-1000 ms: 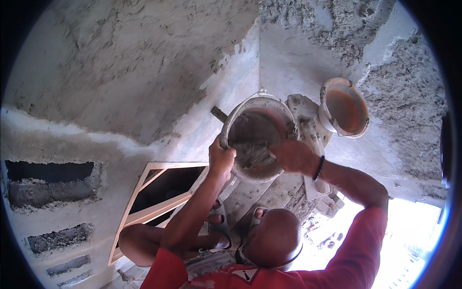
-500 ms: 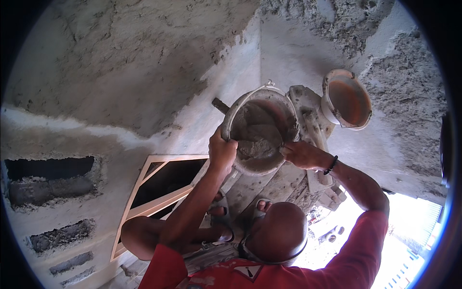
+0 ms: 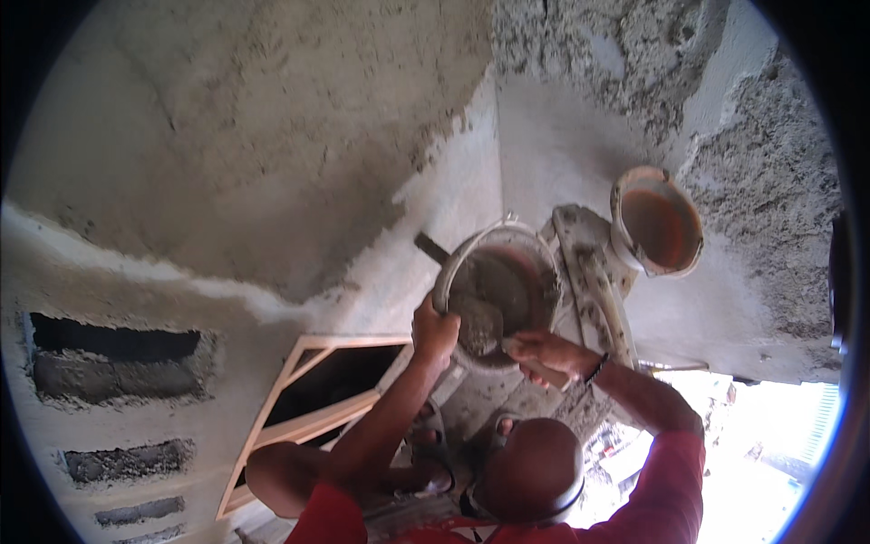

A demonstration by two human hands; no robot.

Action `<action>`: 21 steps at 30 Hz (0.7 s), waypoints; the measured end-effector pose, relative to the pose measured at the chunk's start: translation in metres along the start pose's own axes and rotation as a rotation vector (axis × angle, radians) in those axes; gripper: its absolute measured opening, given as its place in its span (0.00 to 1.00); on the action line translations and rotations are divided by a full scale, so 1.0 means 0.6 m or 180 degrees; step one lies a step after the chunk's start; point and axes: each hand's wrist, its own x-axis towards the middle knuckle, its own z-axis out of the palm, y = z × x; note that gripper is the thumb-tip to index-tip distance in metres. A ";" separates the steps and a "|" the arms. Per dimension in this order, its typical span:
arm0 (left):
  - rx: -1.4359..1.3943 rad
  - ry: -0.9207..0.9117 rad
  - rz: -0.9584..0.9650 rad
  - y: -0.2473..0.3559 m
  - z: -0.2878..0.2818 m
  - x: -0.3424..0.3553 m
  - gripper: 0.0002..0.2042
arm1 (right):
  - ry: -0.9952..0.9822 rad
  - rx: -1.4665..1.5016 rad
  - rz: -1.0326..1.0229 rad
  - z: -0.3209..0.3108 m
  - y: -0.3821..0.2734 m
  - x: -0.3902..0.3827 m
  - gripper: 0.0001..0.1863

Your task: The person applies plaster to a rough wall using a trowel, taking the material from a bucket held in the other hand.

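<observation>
A mortar-caked bucket [image 3: 542,328] with wet grey mortar [image 3: 501,283] inside stands in front of my knees, its wire handle up at the far rim. My left hand [image 3: 437,331] is closed round the bucket's near-left rim. In my right hand [image 3: 551,354], at the near-right rim, is a trowel [image 3: 478,328]. Its handle runs out below my fingers, and its blade, covered with mortar, lies within the bucket mouth over the left part of the mortar.
A second bucket [image 3: 618,227], orange-brown inside, stands at the right beside mortar-smeared boards [image 3: 573,238]. A wooden window frame [image 3: 299,349] is at the left, below a partly plastered wall [image 3: 272,136]. Planks [image 3: 480,399] lie under my sandalled feet. Bright light fills the lower right.
The trowel blade now shows inside the bucket, with mortar on it, and my right hand has turned so its handle shows. The whole scene sits lower in the picture.
</observation>
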 end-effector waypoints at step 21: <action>-0.1339 0.0521 -0.1225 0.081 -0.072 0.044 0.29 | 0.1839 0.1865 -0.2329 0.087 -0.253 -0.191 0.15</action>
